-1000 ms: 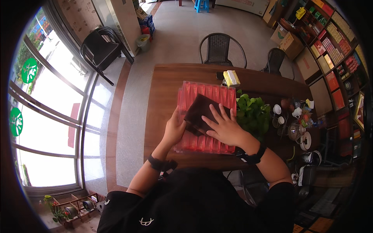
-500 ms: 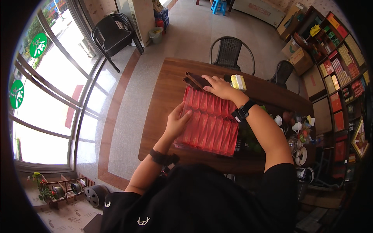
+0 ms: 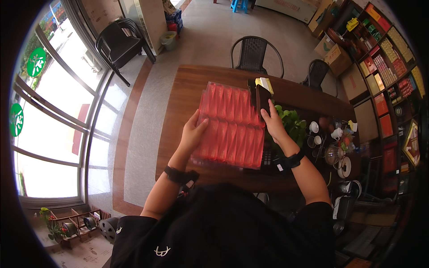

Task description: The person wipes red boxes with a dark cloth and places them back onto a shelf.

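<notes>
My left hand (image 3: pixel 193 132) is closed on the left edge of a clear plastic tray, its thumb lying over the top. Red sachets (image 3: pixel 234 138) fill the tray in two rows. Along the tray's upper right side, my right hand (image 3: pixel 275 123) grips a flat, dark brown folded thing (image 3: pixel 263 97), whose exact kind I cannot make out. The thumb is on its near end and the fingers are mostly behind it. A second clear layer shows under the tray's left and lower edges.
Beneath lies a brown wooden table (image 3: pixel 176 98). To the right stand a leafy green plant (image 3: pixel 290 127), white cups (image 3: pixel 314 127) and a glass teapot (image 3: pixel 333 154). A yellow tissue pack (image 3: pixel 263 83) sits beyond the brown thing. A black chair (image 3: pixel 254 53) stands at the far edge.
My right hand has brought the brown thing from above the tray's far edge to its right side, uncovering the far row of sachets. My left hand keeps its hold; the view has shifted.
</notes>
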`<state>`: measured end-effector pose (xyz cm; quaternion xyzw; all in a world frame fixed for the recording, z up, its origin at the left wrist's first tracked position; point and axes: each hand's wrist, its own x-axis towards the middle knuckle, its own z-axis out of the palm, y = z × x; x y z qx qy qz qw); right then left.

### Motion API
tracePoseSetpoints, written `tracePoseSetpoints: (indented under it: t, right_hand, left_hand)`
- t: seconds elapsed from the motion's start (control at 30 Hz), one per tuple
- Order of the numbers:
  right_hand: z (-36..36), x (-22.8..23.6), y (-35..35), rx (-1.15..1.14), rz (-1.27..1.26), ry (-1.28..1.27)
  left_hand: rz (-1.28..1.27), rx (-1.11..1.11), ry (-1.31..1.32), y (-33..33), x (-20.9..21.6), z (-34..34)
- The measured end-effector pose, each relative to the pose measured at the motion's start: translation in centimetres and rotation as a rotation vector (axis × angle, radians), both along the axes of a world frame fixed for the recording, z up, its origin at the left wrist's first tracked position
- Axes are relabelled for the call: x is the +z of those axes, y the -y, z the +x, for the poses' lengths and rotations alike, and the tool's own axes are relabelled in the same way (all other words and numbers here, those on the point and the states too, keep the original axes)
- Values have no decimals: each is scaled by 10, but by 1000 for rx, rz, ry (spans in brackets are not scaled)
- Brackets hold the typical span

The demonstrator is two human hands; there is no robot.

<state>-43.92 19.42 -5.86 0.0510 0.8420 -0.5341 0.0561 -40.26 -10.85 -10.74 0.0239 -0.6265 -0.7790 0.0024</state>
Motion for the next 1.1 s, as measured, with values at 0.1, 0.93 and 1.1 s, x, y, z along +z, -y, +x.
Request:
tracePoseSetpoints:
  t: [0.1,0.93,1.1]
  right_hand:
    - [46,8,12,-30,18,34]
    - [149,27,101,239,828,-519]
    - [127,12,141,336,661,-678]
  left_hand:
    - [32,-69,25,1,6,2]
    - [-197,69,-70,9,-14,15]
    - [-145,-2,-44,18,-12,8]
